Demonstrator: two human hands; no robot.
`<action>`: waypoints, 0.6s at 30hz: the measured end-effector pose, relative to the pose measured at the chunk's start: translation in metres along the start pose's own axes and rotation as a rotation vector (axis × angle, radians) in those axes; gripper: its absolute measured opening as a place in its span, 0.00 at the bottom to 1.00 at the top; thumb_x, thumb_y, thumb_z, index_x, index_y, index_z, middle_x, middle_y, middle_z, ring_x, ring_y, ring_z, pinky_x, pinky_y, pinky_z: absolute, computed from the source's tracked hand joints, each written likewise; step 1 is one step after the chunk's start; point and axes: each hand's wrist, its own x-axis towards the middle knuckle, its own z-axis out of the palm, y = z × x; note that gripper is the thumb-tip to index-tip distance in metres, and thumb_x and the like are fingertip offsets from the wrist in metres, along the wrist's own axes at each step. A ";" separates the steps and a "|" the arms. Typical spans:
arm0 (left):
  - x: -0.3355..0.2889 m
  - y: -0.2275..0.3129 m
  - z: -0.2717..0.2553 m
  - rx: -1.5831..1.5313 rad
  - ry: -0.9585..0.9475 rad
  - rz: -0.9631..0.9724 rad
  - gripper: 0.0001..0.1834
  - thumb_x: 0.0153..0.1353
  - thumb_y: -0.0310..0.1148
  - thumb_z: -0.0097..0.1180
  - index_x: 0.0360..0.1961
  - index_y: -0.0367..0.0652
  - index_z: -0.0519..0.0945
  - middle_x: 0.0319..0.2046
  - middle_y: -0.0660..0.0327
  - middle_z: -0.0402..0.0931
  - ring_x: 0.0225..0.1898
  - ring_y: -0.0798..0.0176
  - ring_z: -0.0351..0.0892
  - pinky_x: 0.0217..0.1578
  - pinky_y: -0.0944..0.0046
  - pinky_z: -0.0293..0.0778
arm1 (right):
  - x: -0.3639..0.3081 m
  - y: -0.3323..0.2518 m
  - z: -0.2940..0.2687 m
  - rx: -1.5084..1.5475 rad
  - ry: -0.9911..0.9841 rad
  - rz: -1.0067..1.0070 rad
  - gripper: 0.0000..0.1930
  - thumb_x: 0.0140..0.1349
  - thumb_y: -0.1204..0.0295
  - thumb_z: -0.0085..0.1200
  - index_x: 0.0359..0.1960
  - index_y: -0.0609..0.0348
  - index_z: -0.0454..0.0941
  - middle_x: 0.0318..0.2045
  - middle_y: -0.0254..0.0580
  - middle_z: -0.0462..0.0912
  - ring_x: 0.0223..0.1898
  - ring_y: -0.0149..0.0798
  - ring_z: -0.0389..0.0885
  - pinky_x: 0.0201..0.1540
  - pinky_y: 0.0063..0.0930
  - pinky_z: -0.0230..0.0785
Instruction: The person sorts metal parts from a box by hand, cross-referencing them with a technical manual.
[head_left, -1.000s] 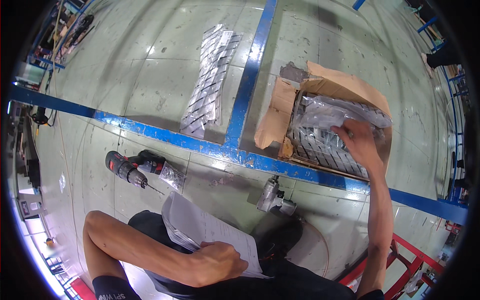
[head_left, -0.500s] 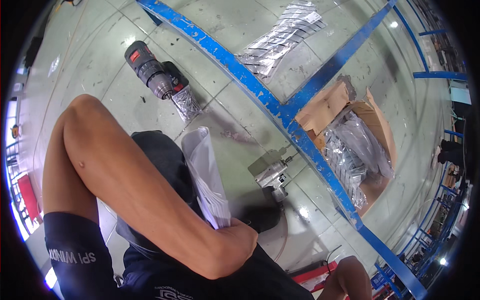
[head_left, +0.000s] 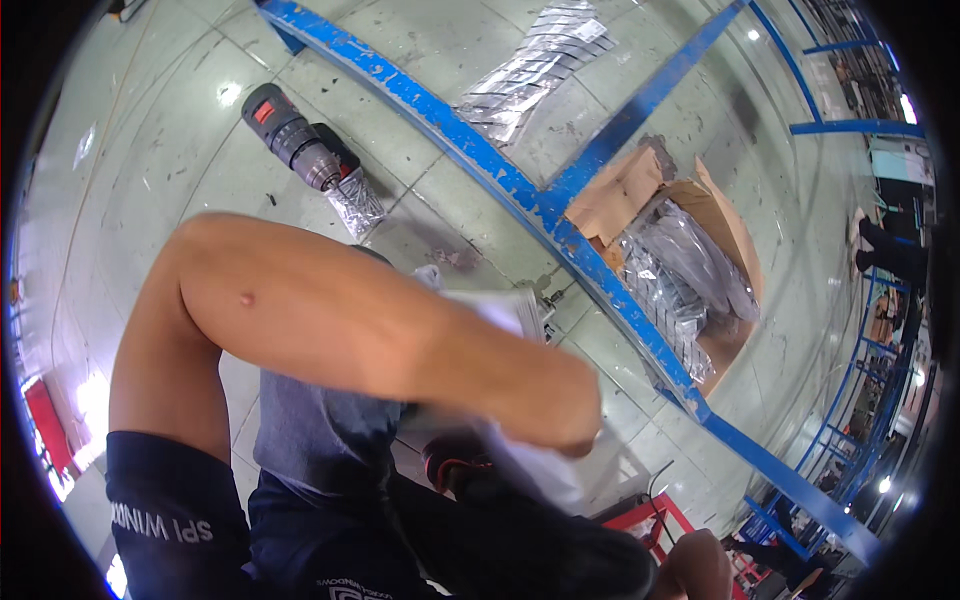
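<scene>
My bent left arm crosses the middle of the view. My left hand [head_left: 565, 410], smeared by motion, looks curled at the arm's end, and its fingertips are hidden. Folded white sheets of paper [head_left: 515, 308] show above the forearm and again, blurred, below it; the hand appears closed on them. At the lower right only my bent right elbow [head_left: 698, 562] shows, with the right hand out of sight. Under the left arm lie my dark trouser legs and a dark shoe [head_left: 452, 460].
A power drill [head_left: 292, 135] lies on the floor beside a clear packet [head_left: 356, 203]. A chipped blue metal frame [head_left: 450, 125] runs diagonally across. Beyond it are a long plastic-wrapped bundle [head_left: 540, 70] and a torn carton [head_left: 735, 235] with bagged parts. A metal tool [head_left: 549, 308] is mostly hidden.
My left hand has swung up and to the right, and the paper has moved right with it. The forearm now hides most of the metal tool. The whole view has shifted slightly.
</scene>
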 end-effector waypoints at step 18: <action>-0.017 0.035 -0.096 -0.491 1.053 0.015 0.40 0.56 0.33 0.70 0.66 0.34 0.64 0.55 0.52 0.77 0.56 0.58 0.76 0.60 0.58 0.70 | 0.008 -0.057 0.087 -0.240 -0.104 -0.042 0.16 0.66 0.63 0.50 0.50 0.56 0.77 0.45 0.46 0.80 0.46 0.44 0.79 0.46 0.49 0.71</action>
